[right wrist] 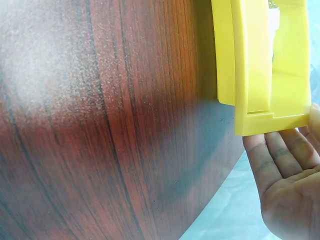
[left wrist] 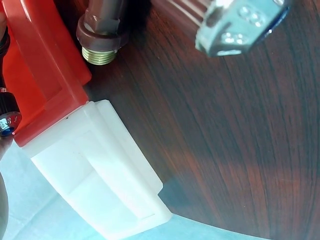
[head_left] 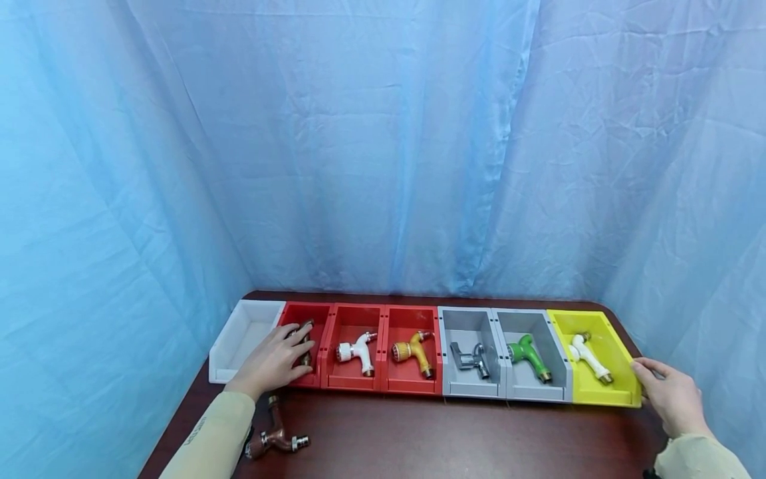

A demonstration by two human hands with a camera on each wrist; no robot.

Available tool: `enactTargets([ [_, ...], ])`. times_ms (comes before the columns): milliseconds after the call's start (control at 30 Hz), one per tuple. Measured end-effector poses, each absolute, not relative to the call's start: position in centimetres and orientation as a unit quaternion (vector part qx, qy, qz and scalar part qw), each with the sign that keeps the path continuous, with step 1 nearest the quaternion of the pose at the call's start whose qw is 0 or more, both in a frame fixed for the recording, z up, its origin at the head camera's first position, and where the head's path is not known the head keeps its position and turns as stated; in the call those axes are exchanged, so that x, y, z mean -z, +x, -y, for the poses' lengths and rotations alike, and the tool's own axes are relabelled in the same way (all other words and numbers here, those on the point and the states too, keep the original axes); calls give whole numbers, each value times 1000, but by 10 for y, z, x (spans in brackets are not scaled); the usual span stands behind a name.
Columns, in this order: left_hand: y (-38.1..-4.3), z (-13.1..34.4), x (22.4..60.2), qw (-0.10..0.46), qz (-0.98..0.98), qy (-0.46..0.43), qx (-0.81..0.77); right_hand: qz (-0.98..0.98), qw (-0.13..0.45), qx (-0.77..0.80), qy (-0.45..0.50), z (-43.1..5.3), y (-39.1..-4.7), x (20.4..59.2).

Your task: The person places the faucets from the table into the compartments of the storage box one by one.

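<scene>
My left hand [head_left: 275, 359] reaches into the leftmost red bin [head_left: 319, 376], its fingers over a dark tap [head_left: 307, 358] that they partly hide. In the left wrist view, a fingertip shows beside the dark tap's clear-capped end [left wrist: 9, 122]. Below that forearm a brown tap [head_left: 276, 436] with a silvery spout end lies on the table, partly covered by the sleeve. At the far right, my right hand [head_left: 673, 392] holds the side wall of the yellow bin [head_left: 622, 399]; fingers meet its outer face and the thumb is at the rim. A white tap [head_left: 589, 358] lies inside.
The bins stand side by side along the table's [head_left: 443, 439] back. The white bin [head_left: 224, 372] is at the left end. Between lie a white-handled tap [head_left: 362, 352], a yellow tap [head_left: 415, 352], a chrome tap [head_left: 473, 360] and a green tap [head_left: 528, 357]. Blue curtains [head_left: 359, 166] surround the table.
</scene>
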State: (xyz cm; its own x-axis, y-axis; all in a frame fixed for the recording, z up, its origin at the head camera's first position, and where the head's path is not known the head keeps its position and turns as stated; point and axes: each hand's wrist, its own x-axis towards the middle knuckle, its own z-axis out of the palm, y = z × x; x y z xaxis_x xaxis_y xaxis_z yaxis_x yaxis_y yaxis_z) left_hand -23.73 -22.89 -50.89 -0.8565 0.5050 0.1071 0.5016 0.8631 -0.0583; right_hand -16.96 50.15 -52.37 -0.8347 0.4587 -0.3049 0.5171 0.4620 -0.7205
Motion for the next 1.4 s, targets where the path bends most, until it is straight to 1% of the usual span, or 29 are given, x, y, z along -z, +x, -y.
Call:
enactTargets([
  [200,-236,228,510,66,962,-264,-17,-858,33,426,286,-500,-170,523],
  [700,-226,237,504,55,965,-257,7,-859,34,422,286,-500,-170,521],
  [1033,-208,245,505,40,968,-249,10,-870,26,404,281,-500,-169,523],
  [1400,-185,244,511,40,968,-249,9,-868,38,408,282,-501,-170,525],
])
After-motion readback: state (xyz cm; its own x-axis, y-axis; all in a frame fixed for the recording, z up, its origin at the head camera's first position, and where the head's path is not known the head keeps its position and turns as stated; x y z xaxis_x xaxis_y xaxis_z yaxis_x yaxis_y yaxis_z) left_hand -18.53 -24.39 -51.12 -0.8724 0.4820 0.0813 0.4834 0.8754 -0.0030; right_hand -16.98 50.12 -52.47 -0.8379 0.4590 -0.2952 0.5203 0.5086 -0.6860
